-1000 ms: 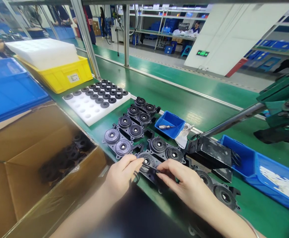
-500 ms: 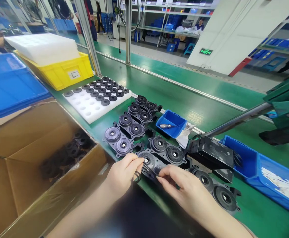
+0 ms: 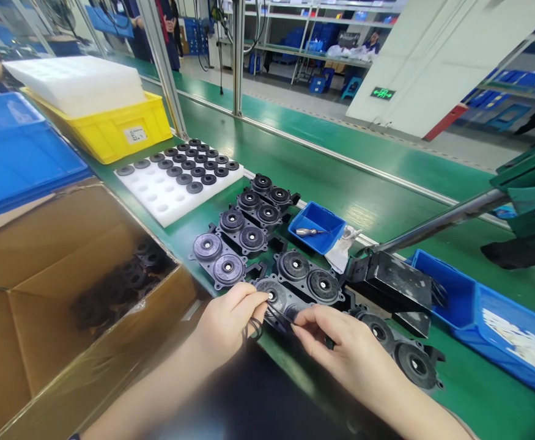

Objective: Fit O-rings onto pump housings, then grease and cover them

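My left hand (image 3: 228,322) is closed in a pinch on thin black rubber rings (image 3: 252,329), which loop below its fingers. My right hand (image 3: 340,342) pinches one thin black ring (image 3: 280,314) stretched between both hands. Both hands hover over a black plastic part with two round cups (image 3: 276,299) at the near edge of the green bench. Several more such two-cup black parts (image 3: 242,232) lie in rows beyond it, and another (image 3: 400,351) lies right of my right hand.
A white foam tray (image 3: 166,198) holds several black discs. At the left stand an open cardboard box (image 3: 33,305) with black parts, a yellow crate (image 3: 111,131) and a blue lid (image 3: 14,159). Blue bins (image 3: 315,223) (image 3: 487,318) and a black lever press (image 3: 391,281) sit right.
My hands have stayed over the nearest black part. The right fingers have shifted slightly left and up along the ring. The view has tilted a little.
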Demonstrator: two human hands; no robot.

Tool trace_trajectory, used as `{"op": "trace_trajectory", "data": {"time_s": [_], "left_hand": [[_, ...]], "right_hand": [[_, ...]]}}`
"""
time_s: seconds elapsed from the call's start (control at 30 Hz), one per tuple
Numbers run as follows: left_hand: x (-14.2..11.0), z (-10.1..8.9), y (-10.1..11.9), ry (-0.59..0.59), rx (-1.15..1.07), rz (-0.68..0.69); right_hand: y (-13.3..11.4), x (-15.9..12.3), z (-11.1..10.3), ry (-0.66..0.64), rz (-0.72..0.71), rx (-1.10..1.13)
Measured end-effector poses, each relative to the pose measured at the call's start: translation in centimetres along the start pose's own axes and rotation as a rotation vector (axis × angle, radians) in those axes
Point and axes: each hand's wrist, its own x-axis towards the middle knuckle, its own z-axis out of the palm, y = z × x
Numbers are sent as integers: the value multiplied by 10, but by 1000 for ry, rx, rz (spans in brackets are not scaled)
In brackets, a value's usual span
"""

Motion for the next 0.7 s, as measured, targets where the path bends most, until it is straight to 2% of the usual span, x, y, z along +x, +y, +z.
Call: {"op": "trace_trajectory", "data": {"time_s": [0.5, 0.7], "left_hand": [[-3, -1, -6, -50, -65, -29], [-3, -7, -11, -32, -83, -41]], "right_hand": [[0, 8, -4, -16, 27, 2], [-3, 15, -5, -37, 29, -20]]}}
